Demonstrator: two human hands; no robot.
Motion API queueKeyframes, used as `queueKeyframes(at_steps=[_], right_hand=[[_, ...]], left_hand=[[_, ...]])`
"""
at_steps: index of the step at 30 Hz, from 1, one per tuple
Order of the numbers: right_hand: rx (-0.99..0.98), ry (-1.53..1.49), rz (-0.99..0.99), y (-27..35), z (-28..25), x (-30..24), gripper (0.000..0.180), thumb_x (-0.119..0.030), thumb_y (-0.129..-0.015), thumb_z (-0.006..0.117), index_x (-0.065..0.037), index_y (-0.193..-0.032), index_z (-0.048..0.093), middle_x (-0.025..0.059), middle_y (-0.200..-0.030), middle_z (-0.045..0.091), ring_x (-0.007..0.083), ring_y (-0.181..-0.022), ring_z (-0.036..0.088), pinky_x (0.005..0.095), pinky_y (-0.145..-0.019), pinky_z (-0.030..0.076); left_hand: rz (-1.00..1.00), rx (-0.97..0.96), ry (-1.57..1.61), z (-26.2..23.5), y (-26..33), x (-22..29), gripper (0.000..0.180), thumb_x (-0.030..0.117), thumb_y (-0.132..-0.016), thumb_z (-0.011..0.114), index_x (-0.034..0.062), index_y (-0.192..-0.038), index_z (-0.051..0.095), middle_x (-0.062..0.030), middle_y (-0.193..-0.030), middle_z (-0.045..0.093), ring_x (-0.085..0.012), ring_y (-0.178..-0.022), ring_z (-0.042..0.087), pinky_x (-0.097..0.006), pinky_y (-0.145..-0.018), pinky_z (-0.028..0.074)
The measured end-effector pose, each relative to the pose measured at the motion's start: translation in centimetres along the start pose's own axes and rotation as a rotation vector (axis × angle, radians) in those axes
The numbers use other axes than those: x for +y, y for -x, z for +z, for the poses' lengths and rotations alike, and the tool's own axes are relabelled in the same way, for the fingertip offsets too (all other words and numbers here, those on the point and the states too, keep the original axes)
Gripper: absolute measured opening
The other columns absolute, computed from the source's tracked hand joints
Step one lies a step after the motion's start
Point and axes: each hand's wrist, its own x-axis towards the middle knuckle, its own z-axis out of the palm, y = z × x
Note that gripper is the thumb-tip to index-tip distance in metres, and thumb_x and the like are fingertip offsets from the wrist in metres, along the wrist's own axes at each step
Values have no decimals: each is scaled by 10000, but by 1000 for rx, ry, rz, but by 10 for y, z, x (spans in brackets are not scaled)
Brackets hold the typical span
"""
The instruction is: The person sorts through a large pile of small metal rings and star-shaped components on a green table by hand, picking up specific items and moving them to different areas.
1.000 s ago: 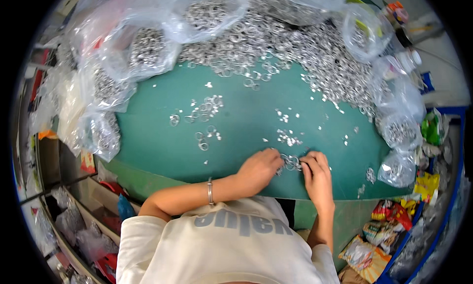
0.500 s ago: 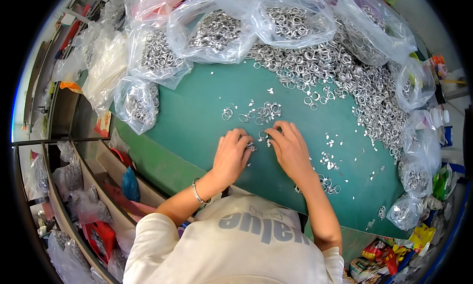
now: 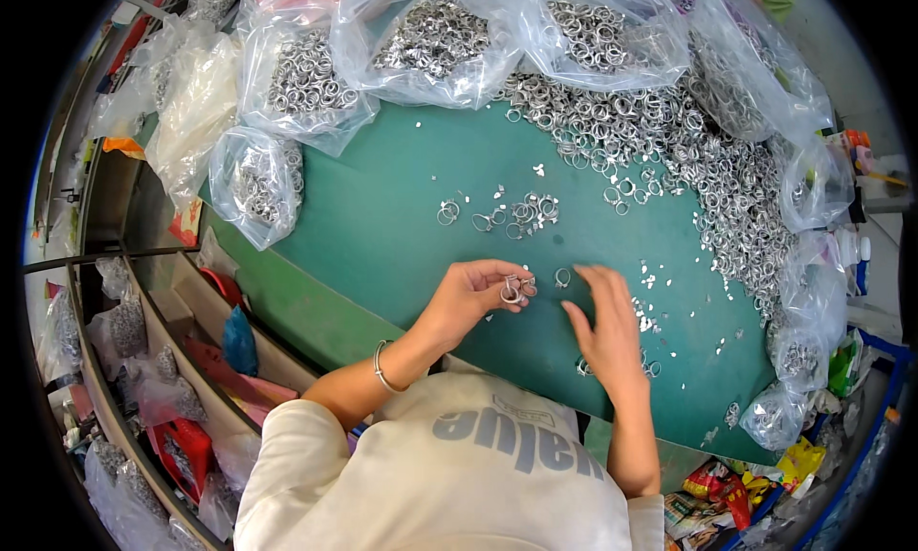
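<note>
My left hand (image 3: 473,296) pinches a small silver metal ring (image 3: 512,292) between thumb and fingers just above the green table (image 3: 382,226). My right hand (image 3: 604,323) hovers beside it with fingers spread and nothing in it. A single loose ring (image 3: 562,277) lies on the mat between the two hands. A small cluster of rings (image 3: 521,214) sits a little farther out. A few more rings (image 3: 585,367) lie under my right palm's near side.
A large heap of loose rings (image 3: 669,149) covers the far right of the table. Clear plastic bags of rings (image 3: 430,39) line the back and left edges (image 3: 258,183), with more at the right (image 3: 775,412). Shelves with bags stand at the left (image 3: 124,331).
The view has swung left across the table. Both hands moved away from the near edge toward the middle. My left hand now holds a ring; my right hand has opened.
</note>
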Motion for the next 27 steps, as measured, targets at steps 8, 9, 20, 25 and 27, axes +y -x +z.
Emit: queueKeyframes(at_steps=[8, 9, 20, 25, 27], right_hand=[[-64, 31, 21, 14, -5, 12, 184, -23, -713, 674, 4, -871, 585, 100, -926, 535, 280, -847, 525, 371, -739, 425], [-114, 35, 47, 23, -17, 9, 196, -22, -705, 678, 3, -877, 588, 102, -924, 536, 282, -845, 525, 373, -739, 426], [-21, -133, 35, 42, -29, -20, 319, -5, -688, 693, -29, -998, 620, 102, -965, 550, 274, -826, 529, 360, -693, 428], [12, -71, 3, 44, -23, -14, 249, 22, -685, 681, -31, -927, 648, 69, -910, 558, 241, -769, 517, 341, -638, 404], [42, -191, 100, 49, -26, -14, 206, 27, -687, 675, -23, -886, 656, 63, -861, 565, 237, -740, 515, 336, -628, 396]], left_hand=[[-27, -29, -24, 2, 7, 3, 231, -31, -869, 530, -43, -1094, 580, -123, -977, 635, -156, -868, 621, -270, -789, 511], [-14, -43, -39, 4, 8, 3, 237, -43, -867, 521, -43, -1097, 577, -119, -981, 632, -155, -876, 620, -269, -794, 508], [40, -202, -226, 47, 15, -7, 290, -108, -842, 487, -54, -1121, 541, -96, -991, 602, -168, -945, 614, -281, -848, 494], [60, -221, -331, 56, 17, -3, 300, -99, -835, 516, -35, -1127, 549, -74, -943, 595, -158, -920, 613, -282, -818, 503], [9, -268, -300, 56, 16, -1, 292, -81, -843, 525, -31, -1129, 552, -66, -936, 593, -145, -890, 610, -277, -797, 505]])
